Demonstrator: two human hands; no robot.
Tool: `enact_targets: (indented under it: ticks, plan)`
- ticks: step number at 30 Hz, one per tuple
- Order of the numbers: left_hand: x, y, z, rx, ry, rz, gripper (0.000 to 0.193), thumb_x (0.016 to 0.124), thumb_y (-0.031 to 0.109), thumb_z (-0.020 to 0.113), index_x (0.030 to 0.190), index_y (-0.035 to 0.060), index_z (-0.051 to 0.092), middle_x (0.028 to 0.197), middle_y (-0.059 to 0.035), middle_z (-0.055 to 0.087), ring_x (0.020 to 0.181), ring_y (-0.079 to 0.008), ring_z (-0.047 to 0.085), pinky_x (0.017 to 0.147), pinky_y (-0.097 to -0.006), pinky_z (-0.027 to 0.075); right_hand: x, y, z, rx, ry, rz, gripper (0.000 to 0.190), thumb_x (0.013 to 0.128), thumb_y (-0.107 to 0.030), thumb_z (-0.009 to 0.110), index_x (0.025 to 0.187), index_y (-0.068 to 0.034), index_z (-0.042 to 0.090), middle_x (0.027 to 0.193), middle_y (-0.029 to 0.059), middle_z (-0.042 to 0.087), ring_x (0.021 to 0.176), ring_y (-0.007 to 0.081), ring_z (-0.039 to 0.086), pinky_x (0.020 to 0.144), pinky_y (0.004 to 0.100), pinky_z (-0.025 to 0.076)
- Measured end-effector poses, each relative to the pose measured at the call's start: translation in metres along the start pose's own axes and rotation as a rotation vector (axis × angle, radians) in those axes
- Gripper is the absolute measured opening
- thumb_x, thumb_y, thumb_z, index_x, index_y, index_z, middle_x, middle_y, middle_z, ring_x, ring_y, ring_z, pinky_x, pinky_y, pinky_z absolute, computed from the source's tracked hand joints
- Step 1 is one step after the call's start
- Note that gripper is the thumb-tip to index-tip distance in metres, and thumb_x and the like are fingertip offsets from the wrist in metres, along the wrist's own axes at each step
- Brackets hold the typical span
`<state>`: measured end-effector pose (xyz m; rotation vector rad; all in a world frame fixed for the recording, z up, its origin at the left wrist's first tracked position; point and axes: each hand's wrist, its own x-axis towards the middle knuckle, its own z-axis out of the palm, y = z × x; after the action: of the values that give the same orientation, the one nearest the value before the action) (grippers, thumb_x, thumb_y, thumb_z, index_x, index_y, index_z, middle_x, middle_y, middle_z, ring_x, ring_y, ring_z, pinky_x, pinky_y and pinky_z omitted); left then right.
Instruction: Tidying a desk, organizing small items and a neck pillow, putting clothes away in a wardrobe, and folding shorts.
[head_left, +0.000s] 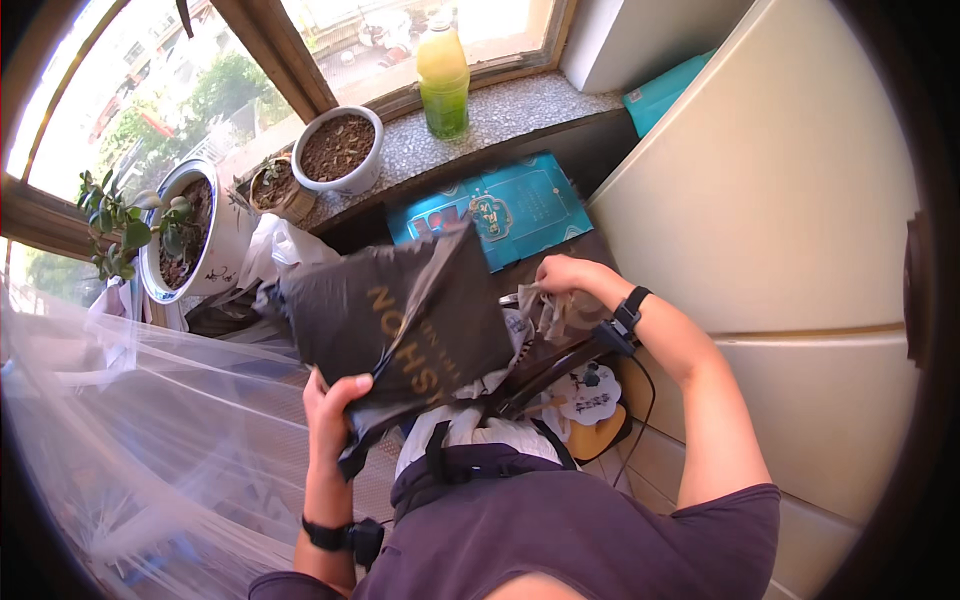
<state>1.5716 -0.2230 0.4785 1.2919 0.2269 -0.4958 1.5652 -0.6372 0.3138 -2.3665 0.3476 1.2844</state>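
Note:
My left hand (334, 405) grips the near edge of a black plastic bag (330, 300), its thumb on top. The bag looks filled out flat, like a wrapped package. It bears gold writing and is wrinkled, tilted across the space in front of me. My right hand (561, 274) pinches a crumpled greyish-beige cloth or tissue (551, 313) to the right of the bag. Beyond both hands, a teal printed box (536, 202) lies on a dark surface (592, 251); the bag hides its near left corner.
Along the stone windowsill (517, 105) stand a green-yellow bottle (444, 82), a white pot of soil (339, 150) and a larger planted pot (225, 240). A cream refrigerator (765, 187) borders the right. Sheer netting (165, 450) hangs left. A cable (651, 405) trails from my right wrist.

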Motion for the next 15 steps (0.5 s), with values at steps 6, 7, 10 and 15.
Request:
enact_targets:
  ticks: [6, 7, 10, 15]
  plan:
    - [0.12, -0.066, 0.05, -0.282, -0.194, -0.235, 0.037, 0.077, 0.007, 0.07, 0.111, -0.0059, 0.063, 0.1, -0.0135, 0.07, 0.083, -0.0234, 0.07, 0.076, -0.0325, 0.057, -0.027, 0.077, -0.012, 0.297, 0.479, -0.101, 0.032, 0.091, -0.027, 0.055, 0.091, 0.001, 0.07, 0.077, 0.0138, 0.07, 0.066, 0.025, 0.066, 0.063, 0.0372, 0.053]
    - [0.153, -0.095, 0.049, -0.376, -0.245, -0.31, 0.035, 0.078, 0.008, 0.07, 0.11, -0.0056, 0.064, 0.099, -0.0134, 0.07, 0.08, -0.0236, 0.07, 0.074, -0.0327, 0.057, -0.033, 0.084, -0.011, 0.331, 0.455, -0.067, 0.031, 0.09, -0.026, 0.054, 0.09, 0.0, 0.07, 0.076, 0.0134, 0.069, 0.066, 0.025, 0.065, 0.063, 0.0379, 0.052]
    - [0.198, -0.125, 0.084, -0.39, -0.259, -0.269, 0.04, 0.079, 0.012, 0.072, 0.114, -0.0056, 0.063, 0.104, -0.0129, 0.07, 0.089, -0.0215, 0.069, 0.079, -0.0317, 0.055, -0.054, 0.07, -0.009, 0.352, 0.266, 0.096, 0.028, 0.086, -0.023, 0.054, 0.091, 0.0, 0.07, 0.077, 0.0134, 0.067, 0.077, 0.0254, 0.066, 0.073, 0.0393, 0.052]
    - [0.226, -0.132, 0.124, 0.032, -0.279, -0.237, 0.054, 0.081, 0.025, 0.079, 0.12, -0.0065, 0.061, 0.11, -0.0112, 0.069, 0.101, -0.0211, 0.066, 0.087, -0.0317, 0.052, -0.006, 0.068, 0.024, 0.185, 0.088, 0.002, 0.037, 0.085, -0.019, 0.055, 0.115, -0.002, 0.07, 0.094, 0.0204, 0.073, 0.086, 0.0327, 0.072, 0.078, 0.0426, 0.057]
